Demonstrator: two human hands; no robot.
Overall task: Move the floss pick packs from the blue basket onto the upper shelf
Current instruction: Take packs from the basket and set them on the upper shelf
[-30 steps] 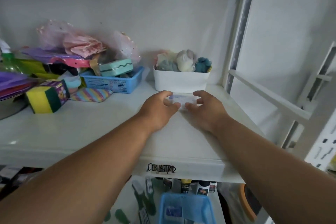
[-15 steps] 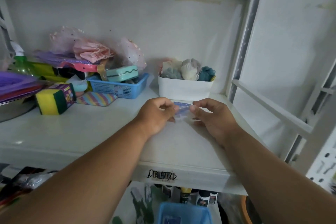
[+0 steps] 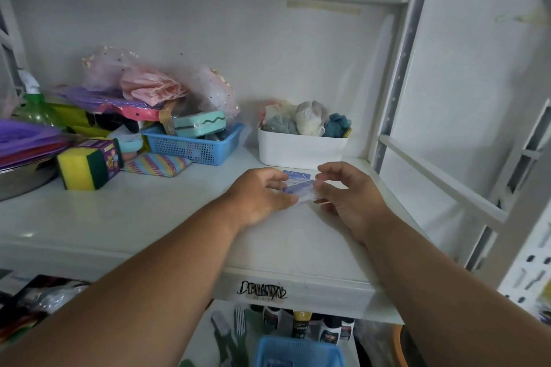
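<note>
A small clear floss pick pack (image 3: 299,190) with a blue label is held between both hands just above the white upper shelf (image 3: 167,217). My left hand (image 3: 258,197) pinches its left end and my right hand (image 3: 348,197) pinches its right end. Another floss pick pack (image 3: 295,173) lies flat on the shelf right behind them, in front of a white bin. The blue basket (image 3: 298,350) sits on the lower shelf at the bottom edge, partly cut off.
A white bin (image 3: 301,149) of cloth bundles stands at the back right. Another blue basket (image 3: 193,148) with a teal case, a yellow-green sponge pack (image 3: 89,164), a striped pouch (image 3: 158,164) and piled bags crowd the left. Shelf posts stand right.
The hands lay flat on a pack on the shelf a second ago. Since then they have lifted one pack and hold it tilted between them, a little nearer to me.
</note>
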